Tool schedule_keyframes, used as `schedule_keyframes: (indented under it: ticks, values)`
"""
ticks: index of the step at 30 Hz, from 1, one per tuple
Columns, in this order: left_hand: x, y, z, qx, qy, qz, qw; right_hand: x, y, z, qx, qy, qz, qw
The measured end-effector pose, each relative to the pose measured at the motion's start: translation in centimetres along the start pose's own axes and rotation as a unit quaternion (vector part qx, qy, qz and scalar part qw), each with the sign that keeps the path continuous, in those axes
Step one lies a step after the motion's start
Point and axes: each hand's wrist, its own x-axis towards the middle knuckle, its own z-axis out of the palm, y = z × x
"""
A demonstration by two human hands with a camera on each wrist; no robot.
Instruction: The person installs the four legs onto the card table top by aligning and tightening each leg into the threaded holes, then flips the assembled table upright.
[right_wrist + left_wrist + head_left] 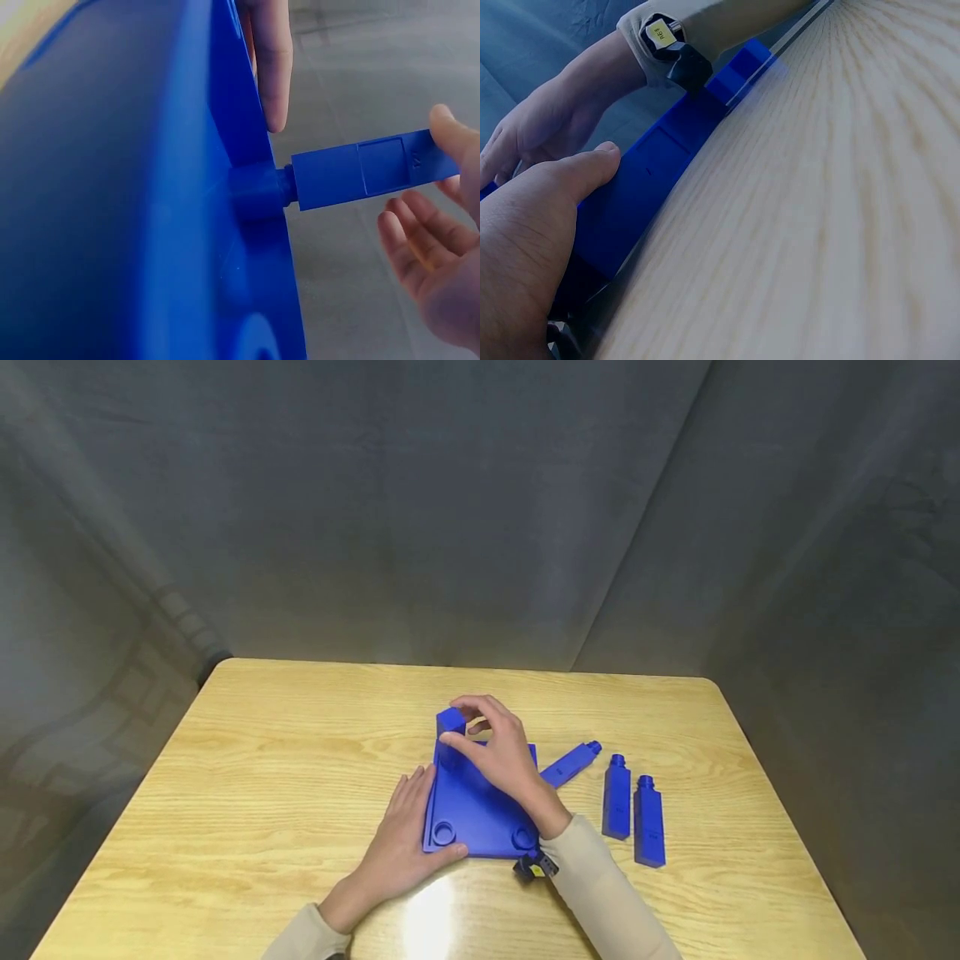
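Observation:
A blue square tray-like board [480, 814] with round sockets at its corners lies on the table. My left hand [405, 827] lies along its left side, thumb on the near edge and fingers straight against the side. Over the far left corner, my right hand [498, 747] pinches a blue leg [450, 722] by its top end. In the right wrist view the leg [341, 176] lines up with a socket [259, 193], its narrow neck at the socket's mouth; how deep it sits I cannot tell. Two near sockets [444, 833] show no leg.
To the board's right lie three more blue legs: one slanted [572, 764], partly behind the right forearm, and two side by side, an inner [617, 797] and an outer one [649, 822]. The wooden table [285, 752] ends before a grey curtain [420, 527].

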Motion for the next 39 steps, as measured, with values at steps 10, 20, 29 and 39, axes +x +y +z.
schedule_keyframes:
  ticks: [10,20,29,39]
  values:
    - [0.1,0.1,0.0,-0.007,-0.008,-0.008,0.9999,-0.2,0.2,0.4,-0.022,0.02,0.004,1.0]
    - [0.1,0.2,0.0,-0.003,-0.011,-0.013,0.9998,-0.2,0.5,-0.2,-0.01,0.016,-0.033,0.999]
    - [0.0,0.3,0.0,-0.005,-0.011,-0.016,0.9998,-0.1,0.2,-1.0,-0.011,-0.025,-0.029,0.999]
    - [0.0,0.3,0.0,-0.002,-0.013,-0.019,0.9997,-0.1,0.3,-0.8,-0.004,-0.067,-0.024,0.997]
